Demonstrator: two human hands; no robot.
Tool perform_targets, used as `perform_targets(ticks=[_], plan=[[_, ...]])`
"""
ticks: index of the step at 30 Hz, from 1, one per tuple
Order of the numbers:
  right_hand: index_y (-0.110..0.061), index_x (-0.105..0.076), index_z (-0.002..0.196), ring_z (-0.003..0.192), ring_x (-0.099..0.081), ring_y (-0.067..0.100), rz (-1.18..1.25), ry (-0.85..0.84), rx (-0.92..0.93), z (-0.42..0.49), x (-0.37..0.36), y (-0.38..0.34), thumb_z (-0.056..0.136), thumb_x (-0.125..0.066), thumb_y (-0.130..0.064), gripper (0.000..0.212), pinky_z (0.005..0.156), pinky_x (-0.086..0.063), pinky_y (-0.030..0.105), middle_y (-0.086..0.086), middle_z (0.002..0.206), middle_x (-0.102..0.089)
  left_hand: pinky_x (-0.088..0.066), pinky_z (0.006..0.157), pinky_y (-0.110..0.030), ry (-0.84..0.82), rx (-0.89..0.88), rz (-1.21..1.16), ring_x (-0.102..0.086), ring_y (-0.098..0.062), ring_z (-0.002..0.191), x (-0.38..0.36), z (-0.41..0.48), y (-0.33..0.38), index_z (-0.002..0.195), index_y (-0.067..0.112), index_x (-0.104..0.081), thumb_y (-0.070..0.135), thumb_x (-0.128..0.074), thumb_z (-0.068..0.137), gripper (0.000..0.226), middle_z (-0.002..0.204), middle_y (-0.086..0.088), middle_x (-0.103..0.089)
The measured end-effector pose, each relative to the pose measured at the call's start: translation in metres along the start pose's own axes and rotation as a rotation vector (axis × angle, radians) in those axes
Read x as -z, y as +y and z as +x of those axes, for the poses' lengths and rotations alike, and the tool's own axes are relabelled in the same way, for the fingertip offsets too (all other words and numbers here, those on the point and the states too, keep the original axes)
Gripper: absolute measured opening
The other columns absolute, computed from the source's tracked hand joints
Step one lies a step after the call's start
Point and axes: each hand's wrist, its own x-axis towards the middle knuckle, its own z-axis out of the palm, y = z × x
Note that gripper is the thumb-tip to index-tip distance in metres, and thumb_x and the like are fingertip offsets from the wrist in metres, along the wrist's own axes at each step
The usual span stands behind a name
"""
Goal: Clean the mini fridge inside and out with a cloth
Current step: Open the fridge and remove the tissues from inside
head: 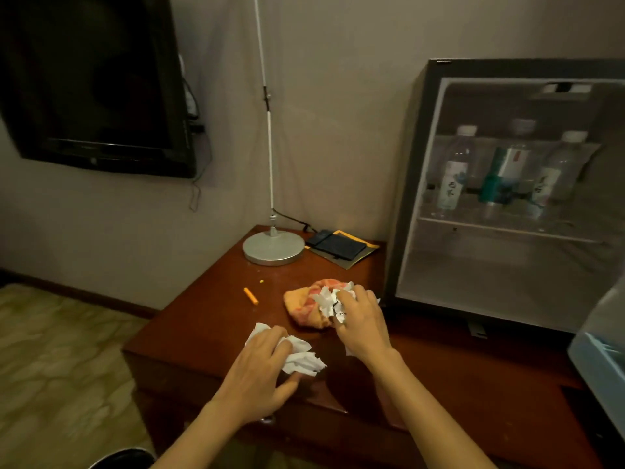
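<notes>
Low in the frame, the left grip (260, 362) clutches a tissue (302, 359) on the table (209, 319). The right grip (362, 319) grasps crumpled paper (324, 301) over the cloth (297, 309), beside the open fridge (407, 198).

Bottle labels (451, 186) in the mini fridge (410, 198) (dark characters) blur beyond reading.

Head-worn view, forward and down, close over the desk (209, 319)

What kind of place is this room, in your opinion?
Most likely a hotel room: a mini fridge stocked with water bottles, a flat television on the wall, and a wooden cabinet carrying a lamp.
</notes>
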Motion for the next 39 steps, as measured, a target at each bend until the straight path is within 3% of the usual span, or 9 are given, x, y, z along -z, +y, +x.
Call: perform_targets(ticks=[2, 5, 8, 14, 22, 27, 32, 36, 39], plan=[[-0.013, -0.064, 0.111, 0.103, -0.053, 0.034, 0.045, -0.009, 0.032, -0.001, -0.008, -0.024, 0.072, -0.07, -0.01, 0.04, 0.081, -0.047, 0.042, 0.012, 0.112, -0.057, -0.046, 0.073, -0.02, 0.019, 0.038, 0.031, -0.052, -0.009, 0.091, 0.011, -0.017, -0.011, 0.093, 0.022, -0.054, 0.044, -0.059, 0.078, 0.027, 0.106, 0.005, -0.052], [-0.011, -0.064, 0.101, 0.091, -0.055, 0.037, 0.096, -0.041, 0.083, -0.003, -0.022, -0.061, 0.067, -0.071, -0.004, 0.035, 0.072, -0.047, 0.042, 0.014, 0.102, -0.058, -0.05, 0.075, -0.022, 0.047, 0.086, 0.068, -0.053, -0.01, 0.093, 0.028, -0.046, -0.029, 0.094, 0.022, -0.055, 0.046, -0.056, 0.08, 0.028, 0.107, 0.005, -0.053], [-0.01, -0.065, 0.104, 0.087, -0.056, 0.035, 0.116, -0.06, 0.171, -0.004, -0.036, -0.102, 0.066, -0.073, -0.004, 0.039, 0.067, -0.047, 0.04, 0.012, 0.097, -0.058, -0.05, 0.072, -0.024, 0.063, 0.134, 0.071, -0.052, -0.011, 0.09, 0.045, -0.075, -0.048, 0.093, 0.02, -0.054, 0.043, -0.059, 0.081, 0.027, 0.105, 0.004, -0.052], [-0.013, -0.058, 0.123, 0.11, -0.049, 0.028, 0.183, -0.105, 0.328, -0.004, -0.074, -0.191, 0.081, -0.068, -0.012, 0.043, 0.09, -0.043, 0.034, 0.009, 0.117, -0.056, -0.047, 0.074, -0.024, 0.079, 0.27, 0.092, -0.052, -0.013, 0.089, 0.068, -0.136, -0.092, 0.096, 0.018, -0.056, 0.039, -0.061, 0.077, 0.029, 0.103, 0.002, -0.053], [-0.015, -0.057, 0.122, 0.098, -0.044, 0.019, 0.318, -0.195, 0.481, -0.014, -0.137, -0.281, 0.082, -0.067, -0.015, 0.041, 0.078, -0.037, 0.024, 0.004, 0.111, -0.053, -0.039, 0.076, -0.019, 0.075, 0.455, 0.137, -0.05, -0.013, 0.088, 0.082, -0.198, -0.149, 0.091, 0.015, -0.057, 0.037, -0.061, 0.079, 0.025, 0.103, 0.0, -0.055], [-0.013, -0.062, 0.11, 0.084, -0.046, 0.02, 0.338, -0.274, 0.545, -0.023, -0.18, -0.311, 0.073, -0.072, -0.009, 0.039, 0.068, -0.036, 0.026, 0.005, 0.098, -0.055, -0.038, 0.075, -0.02, 0.077, 0.527, 0.161, -0.049, -0.014, 0.084, 0.079, -0.226, -0.18, 0.088, 0.015, -0.055, 0.035, -0.061, 0.078, 0.023, 0.097, 0.001, -0.054], [-0.012, -0.061, 0.109, 0.091, -0.047, 0.023, 0.388, -0.346, 0.586, -0.037, -0.235, -0.325, 0.079, -0.068, -0.016, 0.031, 0.069, -0.034, 0.025, 0.006, 0.1, -0.053, -0.027, 0.077, -0.016, 0.026, 0.595, 0.186, -0.045, -0.014, 0.081, 0.057, -0.263, -0.214, 0.087, 0.011, -0.059, 0.032, -0.061, 0.077, 0.023, 0.092, 0.0, -0.054], [-0.014, -0.06, 0.114, 0.097, -0.047, 0.023, 0.378, -0.476, 0.592, -0.048, -0.293, -0.329, 0.082, -0.059, -0.04, 0.041, 0.071, -0.044, 0.03, 0.005, 0.106, -0.052, -0.025, 0.079, -0.015, -0.009, 0.658, 0.158, -0.043, -0.013, 0.082, 0.024, -0.297, -0.244, 0.088, 0.012, -0.06, 0.034, -0.059, 0.079, 0.024, 0.092, 0.002, -0.051], [-0.015, -0.059, 0.108, 0.101, -0.051, 0.032, 0.356, -0.538, 0.63, -0.061, -0.342, -0.333, 0.076, -0.063, -0.03, 0.035, 0.068, -0.051, 0.037, 0.009, 0.108, -0.053, -0.031, 0.077, -0.017, -0.01, 0.721, 0.102, -0.046, -0.014, 0.082, -0.006, -0.323, -0.266, 0.091, 0.014, -0.059, 0.034, -0.061, 0.08, 0.023, 0.095, 0.001, -0.052]])
